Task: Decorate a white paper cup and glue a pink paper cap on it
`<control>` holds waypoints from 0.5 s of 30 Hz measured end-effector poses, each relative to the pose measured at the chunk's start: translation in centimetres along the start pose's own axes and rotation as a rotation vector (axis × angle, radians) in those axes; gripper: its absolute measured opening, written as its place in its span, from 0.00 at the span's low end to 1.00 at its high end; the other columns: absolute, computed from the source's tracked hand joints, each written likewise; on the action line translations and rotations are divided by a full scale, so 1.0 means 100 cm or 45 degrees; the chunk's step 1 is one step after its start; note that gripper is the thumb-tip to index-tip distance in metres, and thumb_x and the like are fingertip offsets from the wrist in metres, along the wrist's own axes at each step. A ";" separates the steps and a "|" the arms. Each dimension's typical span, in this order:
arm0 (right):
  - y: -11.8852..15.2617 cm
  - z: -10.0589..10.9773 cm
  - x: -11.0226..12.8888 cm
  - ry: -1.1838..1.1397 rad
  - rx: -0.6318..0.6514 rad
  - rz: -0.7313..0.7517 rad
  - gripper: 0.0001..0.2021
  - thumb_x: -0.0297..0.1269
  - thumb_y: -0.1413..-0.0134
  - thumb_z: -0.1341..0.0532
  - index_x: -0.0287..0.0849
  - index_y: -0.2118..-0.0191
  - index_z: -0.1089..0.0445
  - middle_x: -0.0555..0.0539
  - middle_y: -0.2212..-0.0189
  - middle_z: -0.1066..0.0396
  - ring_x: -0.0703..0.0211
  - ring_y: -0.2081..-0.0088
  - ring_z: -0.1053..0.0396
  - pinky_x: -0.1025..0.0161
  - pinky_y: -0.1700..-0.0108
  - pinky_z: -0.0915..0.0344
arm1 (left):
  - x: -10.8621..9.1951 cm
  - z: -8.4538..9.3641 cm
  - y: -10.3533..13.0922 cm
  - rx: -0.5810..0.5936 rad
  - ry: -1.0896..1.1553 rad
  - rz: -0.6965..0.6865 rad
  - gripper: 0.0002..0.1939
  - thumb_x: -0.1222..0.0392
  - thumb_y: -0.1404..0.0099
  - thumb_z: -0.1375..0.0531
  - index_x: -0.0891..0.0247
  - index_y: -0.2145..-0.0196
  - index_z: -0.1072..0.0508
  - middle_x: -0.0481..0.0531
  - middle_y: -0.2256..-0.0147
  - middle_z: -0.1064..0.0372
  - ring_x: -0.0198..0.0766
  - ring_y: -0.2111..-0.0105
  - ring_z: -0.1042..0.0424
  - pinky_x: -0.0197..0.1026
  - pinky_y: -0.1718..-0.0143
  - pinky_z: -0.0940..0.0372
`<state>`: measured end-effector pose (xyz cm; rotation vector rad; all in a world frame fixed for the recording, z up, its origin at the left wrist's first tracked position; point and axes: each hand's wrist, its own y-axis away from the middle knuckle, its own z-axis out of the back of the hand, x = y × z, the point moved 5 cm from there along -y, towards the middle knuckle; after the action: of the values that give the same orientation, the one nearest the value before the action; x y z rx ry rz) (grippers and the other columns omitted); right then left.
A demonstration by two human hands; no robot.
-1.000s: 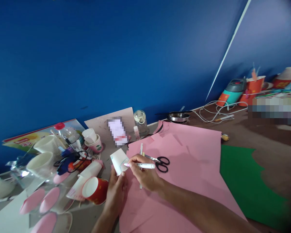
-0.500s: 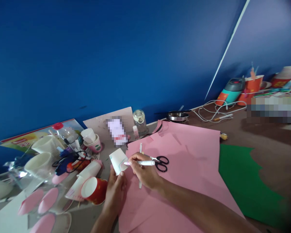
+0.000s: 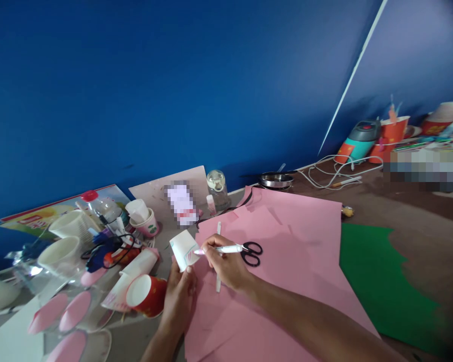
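Observation:
My left hand (image 3: 180,290) grips the lower edge of a small white paper piece (image 3: 182,247), which bears faint green lines and pink strokes. In my right hand (image 3: 222,259) is a white marker (image 3: 228,249), its pink tip at the right side of the white piece. Pink paper sheets (image 3: 305,241) lie under my right hand and forearm. Black-handled scissors (image 3: 252,254) rest on them just beyond the marker's rear end, and a narrow white strip (image 3: 218,286) lies partly hidden under my right hand.
A red paper cup (image 3: 156,296) lies left of my left hand. Farther left are white cups (image 3: 60,256) and pink cones (image 3: 75,310). Behind stand a phone (image 3: 182,203) and a glass jar (image 3: 218,188). Green paper (image 3: 377,281) and white cables (image 3: 324,176) are at the right.
The marker has tilted slightly in my right hand, and its rear end sits a little higher. More pink strokes show on the white piece. My left hand has hardly moved.

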<state>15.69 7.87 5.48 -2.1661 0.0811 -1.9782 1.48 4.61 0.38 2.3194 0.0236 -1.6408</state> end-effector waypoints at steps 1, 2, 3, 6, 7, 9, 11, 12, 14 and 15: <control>0.001 -0.001 0.001 0.005 0.027 0.001 0.09 0.38 0.44 0.44 0.43 0.73 0.35 0.56 0.83 0.41 0.65 0.79 0.46 0.67 0.76 0.48 | 0.000 0.000 0.000 -0.005 0.005 0.006 0.24 0.44 0.54 0.27 0.60 0.68 0.31 0.38 0.81 0.46 0.27 0.81 0.48 0.32 0.79 0.50; 0.001 -0.002 0.001 0.009 0.050 0.008 0.09 0.38 0.45 0.44 0.43 0.74 0.36 0.55 0.82 0.41 0.65 0.79 0.45 0.67 0.76 0.48 | 0.000 -0.001 0.000 -0.003 0.012 0.009 0.25 0.44 0.54 0.26 0.60 0.69 0.32 0.38 0.81 0.46 0.27 0.81 0.49 0.32 0.79 0.50; 0.002 -0.003 0.001 0.005 0.060 0.019 0.09 0.37 0.45 0.44 0.43 0.75 0.36 0.55 0.82 0.41 0.65 0.78 0.45 0.67 0.76 0.48 | 0.000 -0.001 0.000 0.000 0.019 0.008 0.25 0.44 0.55 0.26 0.60 0.69 0.32 0.38 0.82 0.46 0.27 0.81 0.49 0.32 0.80 0.50; 0.000 0.000 -0.001 -0.048 -0.015 0.047 0.10 0.38 0.45 0.44 0.43 0.76 0.37 0.55 0.82 0.42 0.65 0.78 0.45 0.67 0.75 0.47 | 0.001 -0.001 -0.001 0.018 0.018 -0.006 0.25 0.43 0.54 0.27 0.60 0.68 0.32 0.38 0.81 0.47 0.27 0.81 0.49 0.32 0.79 0.50; -0.001 0.001 -0.002 -0.071 -0.054 0.047 0.10 0.39 0.44 0.44 0.44 0.75 0.37 0.56 0.82 0.42 0.65 0.78 0.45 0.67 0.75 0.47 | 0.001 0.000 -0.001 0.022 0.009 -0.008 0.25 0.43 0.53 0.27 0.60 0.67 0.31 0.38 0.81 0.47 0.27 0.81 0.49 0.32 0.79 0.50; -0.003 0.004 -0.004 -0.097 -0.112 0.039 0.11 0.40 0.43 0.44 0.44 0.74 0.36 0.56 0.83 0.43 0.64 0.79 0.45 0.66 0.75 0.46 | 0.003 0.002 -0.002 0.028 -0.012 -0.001 0.25 0.43 0.51 0.28 0.60 0.66 0.31 0.38 0.80 0.46 0.27 0.81 0.47 0.32 0.79 0.49; -0.004 0.005 -0.004 -0.085 -0.126 0.029 0.11 0.40 0.42 0.44 0.44 0.74 0.36 0.56 0.83 0.43 0.64 0.79 0.45 0.66 0.75 0.46 | 0.004 0.003 -0.002 0.026 -0.021 0.007 0.24 0.44 0.51 0.28 0.60 0.65 0.31 0.39 0.79 0.45 0.27 0.80 0.46 0.32 0.78 0.49; -0.004 0.005 -0.004 -0.073 -0.122 0.026 0.11 0.40 0.42 0.43 0.44 0.74 0.36 0.56 0.84 0.42 0.64 0.78 0.44 0.66 0.75 0.46 | 0.003 0.003 -0.001 0.018 -0.018 0.011 0.24 0.44 0.51 0.28 0.60 0.65 0.31 0.39 0.79 0.44 0.28 0.80 0.46 0.32 0.78 0.48; -0.003 0.004 -0.004 -0.052 -0.094 0.022 0.11 0.40 0.43 0.43 0.44 0.75 0.36 0.56 0.84 0.42 0.64 0.78 0.44 0.66 0.75 0.46 | 0.002 0.003 0.000 -0.002 -0.004 0.019 0.24 0.44 0.52 0.27 0.60 0.66 0.30 0.39 0.79 0.43 0.28 0.80 0.45 0.32 0.78 0.48; -0.003 0.003 -0.004 -0.048 -0.074 0.018 0.11 0.39 0.43 0.43 0.44 0.75 0.36 0.56 0.84 0.42 0.64 0.78 0.44 0.66 0.75 0.47 | 0.001 0.003 0.000 -0.014 0.005 0.023 0.24 0.44 0.54 0.27 0.60 0.67 0.30 0.39 0.79 0.43 0.27 0.80 0.45 0.32 0.78 0.48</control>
<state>15.93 8.26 5.12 -2.2314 0.1490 -1.9496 1.26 4.51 0.16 2.3079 0.0122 -1.6238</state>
